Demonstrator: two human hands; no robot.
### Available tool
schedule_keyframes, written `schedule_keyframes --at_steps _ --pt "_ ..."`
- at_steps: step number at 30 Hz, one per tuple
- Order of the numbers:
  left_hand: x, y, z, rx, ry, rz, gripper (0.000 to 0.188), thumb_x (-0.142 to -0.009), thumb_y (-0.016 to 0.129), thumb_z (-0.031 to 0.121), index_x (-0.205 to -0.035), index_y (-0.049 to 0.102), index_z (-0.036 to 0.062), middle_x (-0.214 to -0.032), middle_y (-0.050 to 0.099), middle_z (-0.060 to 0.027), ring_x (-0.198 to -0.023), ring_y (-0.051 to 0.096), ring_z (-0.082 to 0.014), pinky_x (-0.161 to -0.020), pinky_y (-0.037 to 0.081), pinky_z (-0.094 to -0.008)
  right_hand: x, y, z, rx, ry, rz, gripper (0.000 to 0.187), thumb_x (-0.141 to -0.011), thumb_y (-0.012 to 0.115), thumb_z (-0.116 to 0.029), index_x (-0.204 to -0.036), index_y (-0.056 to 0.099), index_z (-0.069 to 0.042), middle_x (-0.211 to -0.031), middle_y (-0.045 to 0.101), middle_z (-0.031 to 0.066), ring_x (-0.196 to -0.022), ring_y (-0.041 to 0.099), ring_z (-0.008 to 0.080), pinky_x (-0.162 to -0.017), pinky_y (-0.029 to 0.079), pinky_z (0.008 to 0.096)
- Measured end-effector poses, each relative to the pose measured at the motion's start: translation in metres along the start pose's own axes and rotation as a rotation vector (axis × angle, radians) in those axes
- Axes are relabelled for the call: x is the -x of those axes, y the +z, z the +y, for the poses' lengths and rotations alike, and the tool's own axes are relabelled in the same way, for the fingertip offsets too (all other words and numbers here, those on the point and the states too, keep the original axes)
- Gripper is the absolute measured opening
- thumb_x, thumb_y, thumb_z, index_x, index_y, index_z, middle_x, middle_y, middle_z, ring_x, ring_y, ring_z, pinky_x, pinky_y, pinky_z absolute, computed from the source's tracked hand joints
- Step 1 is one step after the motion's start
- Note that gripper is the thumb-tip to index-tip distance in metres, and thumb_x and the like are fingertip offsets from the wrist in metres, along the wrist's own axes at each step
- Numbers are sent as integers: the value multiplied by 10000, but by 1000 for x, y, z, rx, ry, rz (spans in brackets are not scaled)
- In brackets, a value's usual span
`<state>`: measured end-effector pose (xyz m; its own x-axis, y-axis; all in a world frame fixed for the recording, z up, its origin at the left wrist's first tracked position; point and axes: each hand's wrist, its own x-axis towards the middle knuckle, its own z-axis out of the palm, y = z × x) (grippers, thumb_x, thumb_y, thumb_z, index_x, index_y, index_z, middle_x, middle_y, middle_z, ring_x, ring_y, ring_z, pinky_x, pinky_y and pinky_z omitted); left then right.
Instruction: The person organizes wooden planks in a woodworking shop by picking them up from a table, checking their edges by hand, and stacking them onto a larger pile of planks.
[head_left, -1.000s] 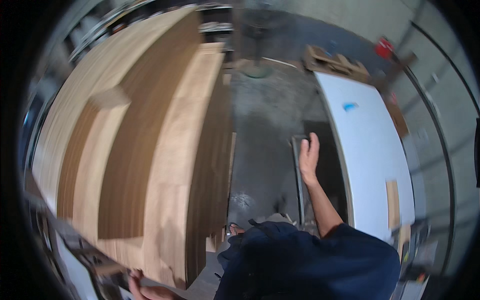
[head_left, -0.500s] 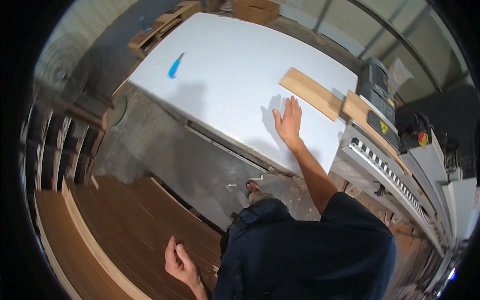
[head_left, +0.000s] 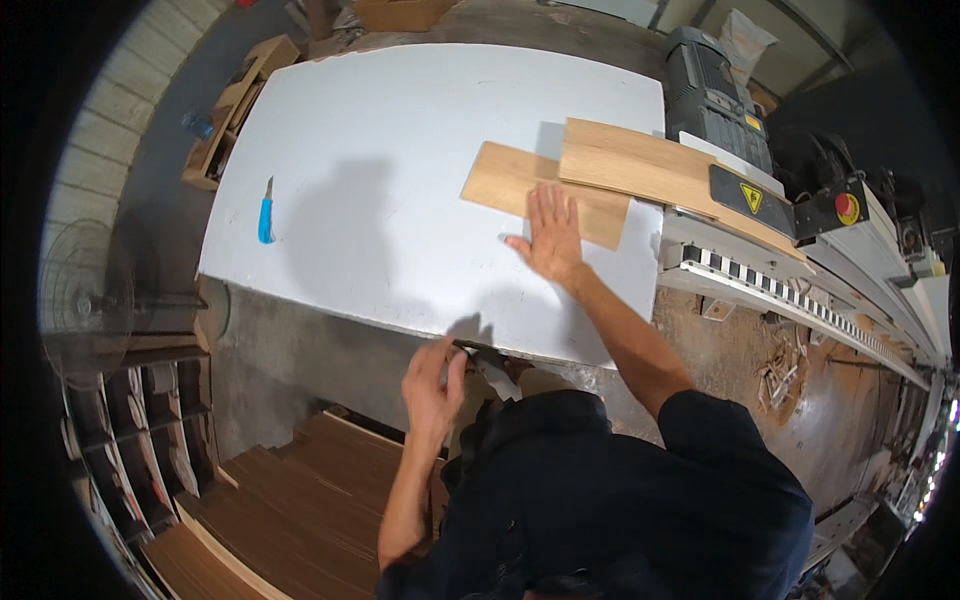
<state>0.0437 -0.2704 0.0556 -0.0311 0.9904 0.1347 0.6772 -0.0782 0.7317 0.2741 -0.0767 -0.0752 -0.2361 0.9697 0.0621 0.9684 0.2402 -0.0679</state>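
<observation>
Under right fingers (head_left: 546, 206), lower plank (head_left: 507, 179) part-hidden, contact unclear

right hand (head_left: 552, 235) at a wooden board's (head_left: 490, 180) near edge
left hand (head_left: 433, 390) by the white table (head_left: 420, 110) — blue knife (head_left: 266, 221) lying left

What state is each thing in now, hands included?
Utility knife: lying on the white tabletop, blade exposed.
Lower wood plank: lying on the tabletop, partly covered.
Upper wood plank: overlapping the lower one.
Left hand: half-curled, seemingly empty, near the tabletop's edge.
Right hand: open, palm down, fingers over the lower plank.
Emergency-stop button: pressed or released, can't tell.
</observation>
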Motion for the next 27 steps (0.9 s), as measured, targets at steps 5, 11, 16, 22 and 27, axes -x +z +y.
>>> schedule_keyframes --at_steps 5,11,16,22,27 --pt "-116 62 -60 -134 320 -70 377 -911 648 150 -1220 614 -63 -1301 584 -254 -1256 511 -447 -1058 427 -473 55 -10 -41 -162 -116 32 881 -952 433 -627 -1525 294 28 -1614 226 209 -1501 135 427 -1210 114 568" --pt "-192 111 -82 -284 549 -222 633 -900 670 266 -1378 451 -87 -1486 389 -290 -1416 314 -453 -1169 243 -552 82 -31 -66 -323 -86 -14 783 -980 453 -538 -1491 347 45 -1586 284 211 -1486 205 396 -1216 147 527" --pt "-195 121 -98 -359 569 -308 759 -941 599 379 -1455 333 -112 -1562 273 -283 -1479 196 -423 -1200 101 -569 53 -18 -68 -249 216 137 815 -981 459 -522 -1492 303 93 -1575 274 271 -1486 220 398 -1208 147 527" --pt "-191 115 -107 -388 510 -449 850 -959 547 469 -1501 253 -116 -1615 161 -278 -1527 62 -380 -1208 -49 -553 70 -2 -3 -68 616 110 894 -969 442 -586 -1536 214 68 -1596 195 289 -1492 138 457 -1200 101 576" --pt "-199 112 -108 -356 488 -504 836 -960 565 424 -1512 226 -105 -1607 170 -284 -1514 78 -414 -1204 4 -572 90 -3 69 -64 796 179 882 -939 530 -543 -1491 263 92 -1550 282 295 -1407 289 484 -1148 220 595"
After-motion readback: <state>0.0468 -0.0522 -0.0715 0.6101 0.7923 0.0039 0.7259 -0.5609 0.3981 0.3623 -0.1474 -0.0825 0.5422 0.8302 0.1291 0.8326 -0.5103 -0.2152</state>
